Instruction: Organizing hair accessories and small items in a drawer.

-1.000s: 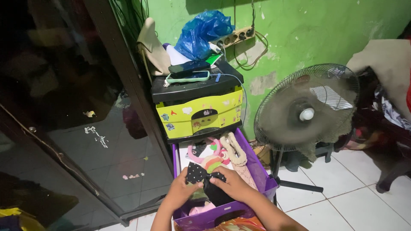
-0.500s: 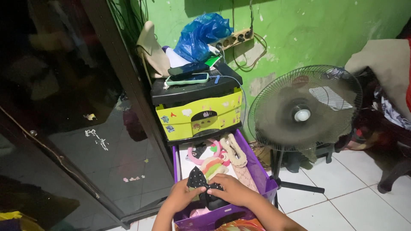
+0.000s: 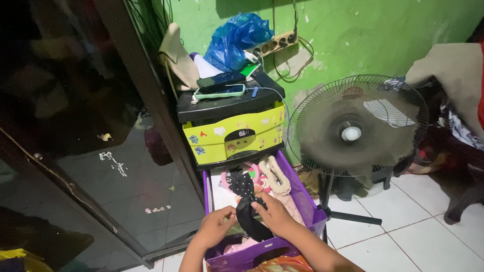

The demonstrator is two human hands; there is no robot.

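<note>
Both hands hold a black polka-dot cloth over an open purple drawer.

The left hand [image 3: 216, 227] and right hand [image 3: 275, 215] each close on the black polka-dot cloth [image 3: 245, 207], which hangs above the purple drawer [image 3: 301, 201] pulled out from a yellow-fronted plastic cabinet [image 3: 234, 135]. Pink clothes [image 3: 254, 174] fill the drawer. A standing fan [image 3: 355, 132] sits just beside it, by the green wall [image 3: 363, 30].

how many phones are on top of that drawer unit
2: a dark phone lies on the black top, and a mint-cased phone lies just in front of it, cable attached. Clutter behind may hide more.
</note>
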